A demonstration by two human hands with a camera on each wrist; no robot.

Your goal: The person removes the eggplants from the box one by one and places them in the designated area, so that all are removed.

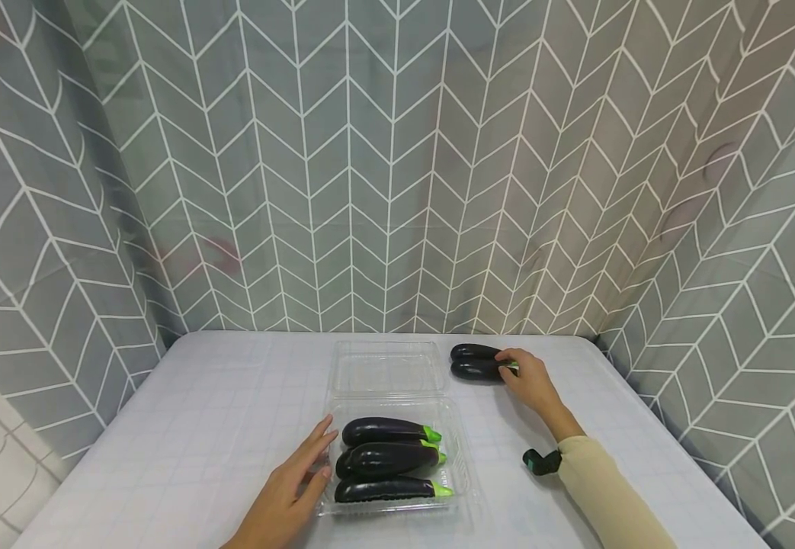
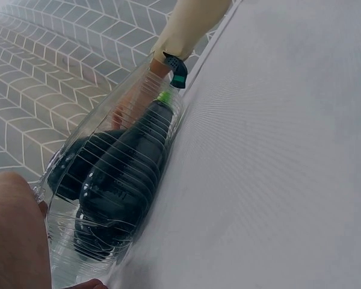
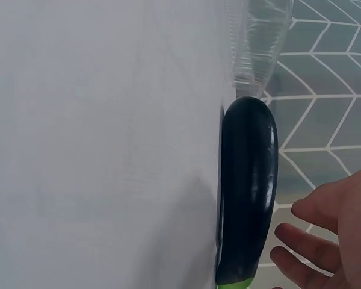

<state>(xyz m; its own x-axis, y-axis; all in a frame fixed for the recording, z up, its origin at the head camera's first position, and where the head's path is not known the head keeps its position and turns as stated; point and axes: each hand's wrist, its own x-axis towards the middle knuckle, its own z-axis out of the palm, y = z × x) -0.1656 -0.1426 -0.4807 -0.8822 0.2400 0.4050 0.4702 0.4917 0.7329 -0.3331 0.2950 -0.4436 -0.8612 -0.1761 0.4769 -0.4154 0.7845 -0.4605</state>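
Three dark eggplants [image 1: 389, 459] with green stem ends lie side by side in the base of a clear plastic clamshell box [image 1: 462, 457]. At the box's left edge is my left hand [image 1: 290, 488], its fingers extended along the wall. Its lid [image 1: 389, 369] lies folded back, away from me. Farther right, two more eggplants [image 1: 476, 370] lie together on the table. My right hand [image 1: 526, 378] hovers over their stem ends, fingers parted. In the right wrist view, the fingers [image 3: 313, 247] stand just beside an eggplant [image 3: 248, 186], with a gap between them.
The white-clothed table [image 1: 232, 396] is bounded by grey chevron-patterned curtains [image 1: 370, 191] at the back and sides. A dark strap-like device [image 1: 541, 462] sits at my right wrist, by the beige sleeve [image 1: 610, 488].
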